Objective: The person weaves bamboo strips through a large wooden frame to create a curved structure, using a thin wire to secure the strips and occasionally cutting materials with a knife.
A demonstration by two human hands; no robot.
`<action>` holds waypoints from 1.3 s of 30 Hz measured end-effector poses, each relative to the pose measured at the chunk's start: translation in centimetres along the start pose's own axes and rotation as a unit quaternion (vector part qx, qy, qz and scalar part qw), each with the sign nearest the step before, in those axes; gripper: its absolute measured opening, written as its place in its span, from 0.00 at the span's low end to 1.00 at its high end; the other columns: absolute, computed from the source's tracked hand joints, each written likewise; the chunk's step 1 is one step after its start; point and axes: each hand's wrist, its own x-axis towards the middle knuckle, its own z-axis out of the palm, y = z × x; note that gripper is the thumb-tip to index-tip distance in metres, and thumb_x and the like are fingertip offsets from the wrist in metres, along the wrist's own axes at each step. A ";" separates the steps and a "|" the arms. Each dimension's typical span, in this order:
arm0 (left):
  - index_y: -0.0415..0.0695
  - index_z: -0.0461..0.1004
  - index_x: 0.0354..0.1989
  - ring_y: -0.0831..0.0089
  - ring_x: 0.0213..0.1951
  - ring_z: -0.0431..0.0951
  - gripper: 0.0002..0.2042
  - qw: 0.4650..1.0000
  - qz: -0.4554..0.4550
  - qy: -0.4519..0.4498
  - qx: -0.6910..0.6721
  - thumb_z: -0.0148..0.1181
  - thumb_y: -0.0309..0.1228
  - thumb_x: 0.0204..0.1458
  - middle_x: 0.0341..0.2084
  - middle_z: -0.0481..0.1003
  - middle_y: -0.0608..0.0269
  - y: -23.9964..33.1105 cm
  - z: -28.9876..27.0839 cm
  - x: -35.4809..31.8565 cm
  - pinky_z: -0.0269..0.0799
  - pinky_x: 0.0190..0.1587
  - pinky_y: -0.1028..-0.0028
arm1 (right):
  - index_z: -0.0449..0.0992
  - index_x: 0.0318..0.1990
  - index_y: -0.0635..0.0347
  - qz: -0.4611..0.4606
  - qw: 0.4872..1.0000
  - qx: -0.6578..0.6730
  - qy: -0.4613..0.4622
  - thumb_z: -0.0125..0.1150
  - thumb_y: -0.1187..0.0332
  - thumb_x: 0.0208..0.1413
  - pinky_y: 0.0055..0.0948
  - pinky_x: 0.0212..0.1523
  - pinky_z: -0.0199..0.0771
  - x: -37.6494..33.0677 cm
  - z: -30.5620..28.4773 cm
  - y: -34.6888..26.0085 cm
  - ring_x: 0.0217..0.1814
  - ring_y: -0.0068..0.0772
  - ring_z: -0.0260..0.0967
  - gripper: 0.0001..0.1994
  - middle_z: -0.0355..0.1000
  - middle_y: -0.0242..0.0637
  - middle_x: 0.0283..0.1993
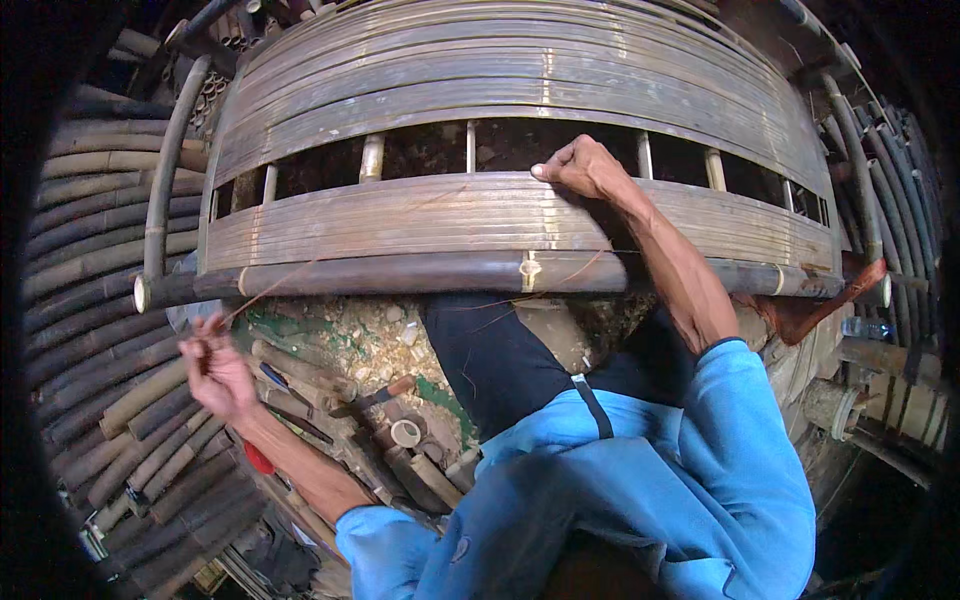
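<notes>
Gripping bamboo panel (500, 215) edge with right hand (585, 168), left hand (215, 372) pinching thin strand (270, 290) taut

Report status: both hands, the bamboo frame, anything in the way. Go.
Left hand pinching a thin binding strip, pulled taut. Right hand gripping the slatted bamboo frame at its near band. Loose bamboo offcuts underfoot; nothing blocking the hands.

No packages, labels, signs or screens anywhere among the bamboo

Stacked bamboo poles (90, 250) line the sides — rubble-strewn ground (370, 340) below.
</notes>
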 end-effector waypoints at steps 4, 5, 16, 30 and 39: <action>0.32 0.79 0.57 0.79 0.38 0.72 0.14 0.976 -0.111 -0.147 0.120 0.56 0.27 0.68 0.55 0.79 0.56 -2.8 7.0 5.7 0.70 0.42 0.77 | 0.86 0.54 0.58 -0.075 0.993 0.070 -0.058 0.73 0.43 0.56 0.40 0.51 0.80 2.2 -0.4 0.5 0.45 0.38 0.83 0.29 0.85 0.47 0.47; 0.35 0.78 0.62 0.84 0.34 0.66 0.18 0.924 -0.076 -0.188 0.325 0.56 0.27 0.67 0.51 0.80 0.65 -6.0 9.0 6.0 0.66 0.36 0.79 | 0.81 0.61 0.61 -0.066 0.989 0.081 -0.103 0.70 0.42 0.59 0.39 0.55 0.79 3.1 -0.3 0.3 0.50 0.38 0.82 0.33 0.83 0.49 0.54; 0.42 0.88 0.37 0.42 0.46 0.86 0.09 0.560 -0.009 -0.368 0.743 0.71 0.31 0.48 0.39 0.83 0.35 -33.7 24.1 3.3 0.82 0.51 0.51 | 0.86 0.55 0.48 -0.083 0.990 -0.066 -0.096 0.66 0.57 0.57 0.44 0.60 0.80 10.8 7.5 -3.5 0.56 0.53 0.81 0.19 0.82 0.54 0.53; 0.49 0.39 0.83 0.81 0.28 0.76 0.48 0.789 -0.332 -0.463 0.230 0.60 0.15 0.58 0.65 0.73 0.45 -24.7 24.2 1.0 0.61 0.17 0.84 | 0.84 0.42 0.63 -0.268 0.916 0.283 -0.092 0.64 0.66 0.65 0.30 0.47 0.75 1.5 0.7 -5.7 0.43 0.22 0.75 0.10 0.82 0.32 0.39; 0.42 0.76 0.65 0.79 0.33 0.80 0.24 0.834 -0.092 -0.372 0.398 0.71 0.28 0.60 0.28 0.83 0.68 -18.3 17.3 0.9 0.77 0.46 0.74 | 0.88 0.43 0.60 -0.197 0.971 0.131 0.018 0.67 0.57 0.64 0.30 0.43 0.75 -0.4 -1.5 -6.8 0.36 0.22 0.72 0.15 0.81 0.31 0.33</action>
